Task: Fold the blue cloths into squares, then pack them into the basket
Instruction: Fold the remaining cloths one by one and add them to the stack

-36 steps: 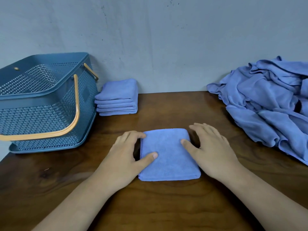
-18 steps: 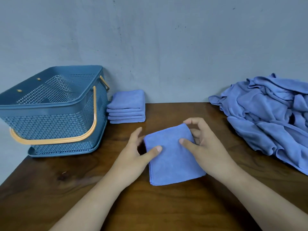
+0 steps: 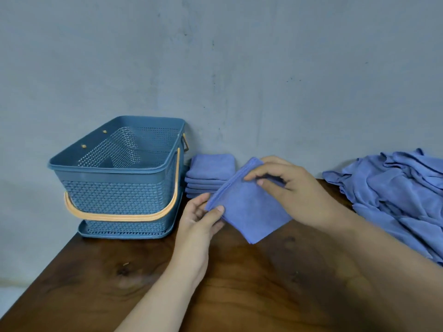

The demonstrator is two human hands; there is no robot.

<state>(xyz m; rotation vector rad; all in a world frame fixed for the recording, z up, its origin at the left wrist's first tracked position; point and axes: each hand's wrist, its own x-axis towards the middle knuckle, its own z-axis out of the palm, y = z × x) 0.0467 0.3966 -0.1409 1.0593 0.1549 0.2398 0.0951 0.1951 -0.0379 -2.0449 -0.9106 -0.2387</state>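
The basket (image 3: 119,178) stands on the counter (image 3: 239,283) at the wall. Just right of the basket lies the stack of folded cloths (image 3: 209,174). Further right of the basket, both hands hold a folded cloth (image 3: 247,209) above the counter. Far right of the basket lies the pile of unfolded cloths (image 3: 395,195).

You have one blue plastic basket (image 3: 115,188) with one orange handle (image 3: 124,215) on one wooden desk (image 3: 239,283). Your two hands, left (image 3: 201,219) and right (image 3: 294,190), share one folded blue cloth (image 3: 249,212). One stack of folded cloths (image 3: 211,174) shows about five layers. One unfolded cloth heap (image 3: 395,200) cannot be counted.
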